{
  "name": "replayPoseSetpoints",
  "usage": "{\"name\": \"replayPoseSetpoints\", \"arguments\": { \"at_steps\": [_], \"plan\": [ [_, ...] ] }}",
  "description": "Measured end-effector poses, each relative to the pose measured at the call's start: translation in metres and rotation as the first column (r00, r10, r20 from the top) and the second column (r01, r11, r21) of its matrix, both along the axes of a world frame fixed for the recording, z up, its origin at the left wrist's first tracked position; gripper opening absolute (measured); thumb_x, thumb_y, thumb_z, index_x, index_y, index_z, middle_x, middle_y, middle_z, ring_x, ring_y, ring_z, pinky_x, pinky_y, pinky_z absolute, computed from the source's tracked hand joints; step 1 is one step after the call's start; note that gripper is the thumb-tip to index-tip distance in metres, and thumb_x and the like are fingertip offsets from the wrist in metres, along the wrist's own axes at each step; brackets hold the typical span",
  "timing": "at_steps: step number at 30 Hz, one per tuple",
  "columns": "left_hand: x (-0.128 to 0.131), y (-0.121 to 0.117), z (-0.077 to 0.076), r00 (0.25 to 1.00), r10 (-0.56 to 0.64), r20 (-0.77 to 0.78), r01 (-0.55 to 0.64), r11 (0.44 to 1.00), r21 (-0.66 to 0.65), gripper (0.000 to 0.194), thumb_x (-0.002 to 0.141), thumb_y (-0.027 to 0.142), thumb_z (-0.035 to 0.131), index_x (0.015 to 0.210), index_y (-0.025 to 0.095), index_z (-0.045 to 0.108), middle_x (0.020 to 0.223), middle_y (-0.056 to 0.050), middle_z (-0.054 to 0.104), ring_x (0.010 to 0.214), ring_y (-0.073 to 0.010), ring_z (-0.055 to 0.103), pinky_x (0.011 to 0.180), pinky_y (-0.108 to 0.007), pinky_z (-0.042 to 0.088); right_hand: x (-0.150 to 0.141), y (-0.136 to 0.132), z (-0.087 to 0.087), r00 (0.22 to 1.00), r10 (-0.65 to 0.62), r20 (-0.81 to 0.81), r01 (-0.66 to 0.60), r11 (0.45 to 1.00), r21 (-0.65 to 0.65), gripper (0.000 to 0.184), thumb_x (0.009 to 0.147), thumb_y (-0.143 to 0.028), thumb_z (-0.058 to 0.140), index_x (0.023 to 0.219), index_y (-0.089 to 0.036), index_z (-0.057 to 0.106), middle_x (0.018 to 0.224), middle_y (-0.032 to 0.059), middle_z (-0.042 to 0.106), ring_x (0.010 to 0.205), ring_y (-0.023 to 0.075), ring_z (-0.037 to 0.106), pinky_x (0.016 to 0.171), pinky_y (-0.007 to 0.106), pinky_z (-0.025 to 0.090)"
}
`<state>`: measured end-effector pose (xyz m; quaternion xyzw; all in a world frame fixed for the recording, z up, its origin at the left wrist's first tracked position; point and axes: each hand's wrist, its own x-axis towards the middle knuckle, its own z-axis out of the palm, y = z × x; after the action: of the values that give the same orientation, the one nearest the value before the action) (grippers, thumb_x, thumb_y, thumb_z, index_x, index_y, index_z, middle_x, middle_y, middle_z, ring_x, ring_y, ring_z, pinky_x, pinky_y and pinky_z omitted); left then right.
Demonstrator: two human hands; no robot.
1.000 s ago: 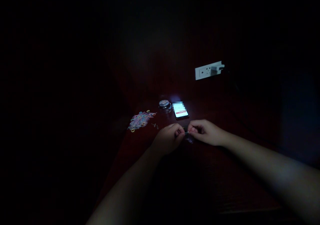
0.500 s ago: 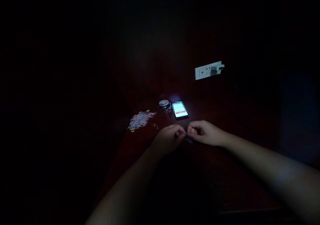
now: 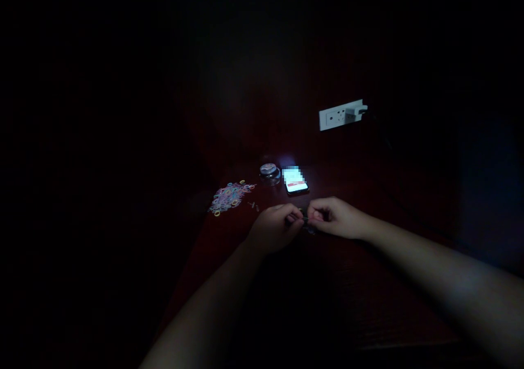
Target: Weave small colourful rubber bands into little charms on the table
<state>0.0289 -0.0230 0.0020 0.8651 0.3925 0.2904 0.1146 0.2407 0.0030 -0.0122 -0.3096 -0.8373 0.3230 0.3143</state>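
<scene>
Pinching a thin strand (image 3: 305,219) between closed fingertips of left hand (image 3: 272,224) and right hand (image 3: 339,217), apparently steadying both ends near a glowing phone (image 3: 297,185) for light.

The dark red tabletop (image 3: 368,281) is looking like polished wood, with fine streaking showing near right. At left, the heaped bands (image 3: 231,197) are appearing rubbery and smooth. The far jar (image 3: 270,174) is showing clear, shiny walls, glass or plastic. The phone (image 3: 295,180) is presenting a glossy screen; the white socket plate (image 3: 336,118) is looking like smooth plastic.
</scene>
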Motion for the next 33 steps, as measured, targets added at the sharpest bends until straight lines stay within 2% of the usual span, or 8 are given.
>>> {"name": "replayPoseSetpoints", "arguments": {
  "at_steps": [10,20,33],
  "plan": [
    [0.0011,-0.0003,0.001,0.999,-0.039,-0.025,0.039,0.999,0.003,0.008,0.086,0.022,0.056,0.089,0.018,0.063,0.083,-0.001,0.067,0.073,-0.0113,0.06,0.066,-0.022,0.044,-0.0006,-0.0006,0.0002,0.999,-0.009,0.041,0.009,1.0,0.009,0.013,0.078,-0.028,0.061,0.073,-0.017,0.055,0.063,-0.0031,0.052,0.056,0.0094,0.045,0.052,0.021,0.034],
    [0.0007,-0.0001,-0.0003,0.999,-0.007,-0.038,0.008,1.0,0.022,0.008,0.087,0.023,0.056,0.089,0.019,0.063,0.086,-0.001,0.068,0.076,-0.0127,0.06,0.068,-0.024,0.044,-0.0009,-0.0009,0.0008,0.999,-0.019,0.037,0.018,0.999,0.035,0.018,0.078,-0.028,0.062,0.092,-0.017,0.06,0.066,-0.0033,0.053,0.058,0.01,0.046,0.052,0.022,0.034],
    [0.0011,0.0009,-0.0014,0.998,0.065,0.0,-0.065,0.997,0.044,0.006,0.084,0.022,0.057,0.086,0.019,0.062,0.081,-0.001,0.067,0.072,-0.0119,0.059,0.065,-0.023,0.044,-0.0007,-0.0004,0.0005,0.999,-0.017,0.05,0.015,0.999,0.05,0.011,0.08,-0.026,0.058,0.08,-0.016,0.062,0.066,-0.0011,0.054,0.059,0.0104,0.047,0.054,0.023,0.036]
  ]
}}
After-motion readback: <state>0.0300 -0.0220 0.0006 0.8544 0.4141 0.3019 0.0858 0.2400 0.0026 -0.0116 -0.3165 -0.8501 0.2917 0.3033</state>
